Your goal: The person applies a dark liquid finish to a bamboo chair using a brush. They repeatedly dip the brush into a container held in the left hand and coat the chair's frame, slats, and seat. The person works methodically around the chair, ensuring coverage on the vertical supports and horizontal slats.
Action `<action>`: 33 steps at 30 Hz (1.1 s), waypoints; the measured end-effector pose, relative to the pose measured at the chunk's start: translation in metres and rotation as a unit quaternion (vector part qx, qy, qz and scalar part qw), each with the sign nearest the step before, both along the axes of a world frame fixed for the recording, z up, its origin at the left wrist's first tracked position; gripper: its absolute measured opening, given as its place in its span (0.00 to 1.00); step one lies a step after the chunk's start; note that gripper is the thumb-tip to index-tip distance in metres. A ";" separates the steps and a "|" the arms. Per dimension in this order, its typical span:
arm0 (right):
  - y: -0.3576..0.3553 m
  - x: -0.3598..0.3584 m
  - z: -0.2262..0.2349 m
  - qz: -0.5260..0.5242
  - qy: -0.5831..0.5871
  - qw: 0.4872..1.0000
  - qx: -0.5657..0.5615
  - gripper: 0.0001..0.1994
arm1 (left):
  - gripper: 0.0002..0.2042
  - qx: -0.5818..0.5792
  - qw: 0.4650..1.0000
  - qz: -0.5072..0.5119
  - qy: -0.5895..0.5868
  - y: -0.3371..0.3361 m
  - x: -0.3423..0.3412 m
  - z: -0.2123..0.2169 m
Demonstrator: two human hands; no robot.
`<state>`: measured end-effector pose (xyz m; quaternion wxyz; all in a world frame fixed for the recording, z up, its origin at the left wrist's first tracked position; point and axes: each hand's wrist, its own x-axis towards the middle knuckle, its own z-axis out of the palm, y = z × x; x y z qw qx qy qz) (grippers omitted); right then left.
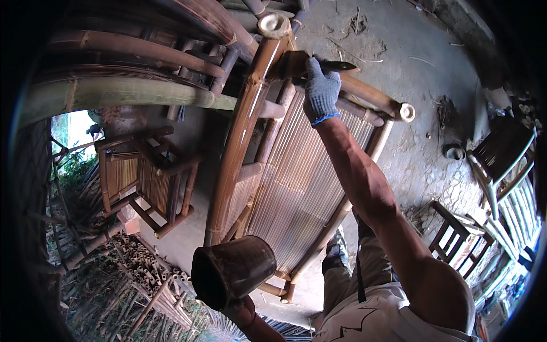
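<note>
My right hand [323, 90], in a grey knitted glove with a blue cuff, closes round a wide paintbrush [342, 66]. Its dark handle points right, and the brush head lies against the bamboo near the top of a bamboo bench [307, 182]. The bench's thick front rail [238, 154] looks wet and glossy along its length. Low in the view, my left hand [240, 312] grips a dark, stained metal can [244, 269] from below. The can is tilted with its mouth toward the left; its inside is too dark to make out.
At left stands a bamboo chair [142, 179], above a stack of cut bamboo tubes [149, 256]. Long bamboo poles [137, 94] of other furniture crowd the upper left. A small bamboo stool [461, 239] and another chair [504, 154] are at right on the concrete floor [393, 57].
</note>
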<state>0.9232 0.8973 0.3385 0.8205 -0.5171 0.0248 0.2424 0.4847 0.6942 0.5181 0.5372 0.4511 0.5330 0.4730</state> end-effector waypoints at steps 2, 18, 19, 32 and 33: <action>0.014 0.004 0.018 -0.037 -0.199 0.979 0.032 0.06 | 0.51 0.000 1.000 0.010 0.001 0.002 0.022 0.006; 0.121 0.181 0.124 0.227 -0.635 0.693 -0.255 0.17 | 0.50 -0.002 0.995 0.099 -0.017 -0.019 0.068 0.018; 0.130 0.177 0.122 0.250 -0.692 0.636 -0.232 0.18 | 0.50 -0.003 0.994 0.105 -0.020 -0.023 0.070 0.018; 0.046 0.111 0.119 0.361 -0.798 0.476 -0.083 0.10 | 0.49 0.016 0.989 0.145 -0.038 -0.014 0.074 0.007; 0.033 0.117 0.118 0.341 -0.812 0.474 0.003 0.10 | 0.49 0.015 0.989 0.144 -0.042 -0.012 0.072 0.006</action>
